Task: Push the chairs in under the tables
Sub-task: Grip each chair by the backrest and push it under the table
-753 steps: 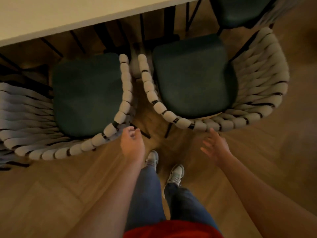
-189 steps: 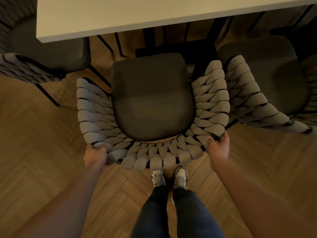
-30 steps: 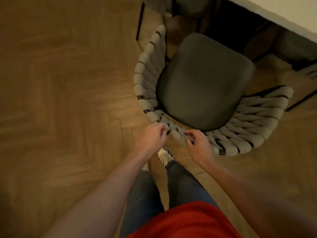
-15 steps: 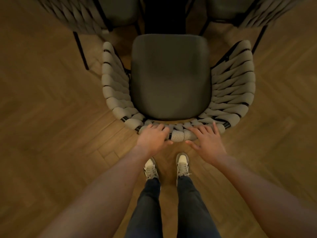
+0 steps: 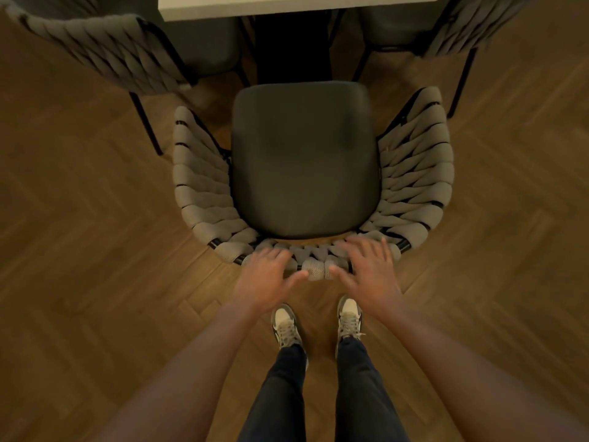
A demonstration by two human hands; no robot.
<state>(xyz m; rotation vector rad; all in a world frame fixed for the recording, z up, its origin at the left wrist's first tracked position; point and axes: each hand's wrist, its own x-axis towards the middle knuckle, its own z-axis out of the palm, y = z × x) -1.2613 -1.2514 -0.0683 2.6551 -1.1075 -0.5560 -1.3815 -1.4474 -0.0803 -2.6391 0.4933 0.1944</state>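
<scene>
Both grips were released: the left hand [image 5: 266, 275] and right hand [image 5: 369, 272] lay flat-fingered on the near back rim of the chair [image 5: 306, 161]. An uneven push might have swung it into the left chair [image 5: 105, 49] or right chair [image 5: 459, 30]. The counter [image 5: 296, 4] edge lay far, with a narrow gap between neighbours.

Herringbone wood floor [image 5: 95, 250]; sneakers [image 5: 286, 327]; dark jeans [image 5: 277, 393].
</scene>
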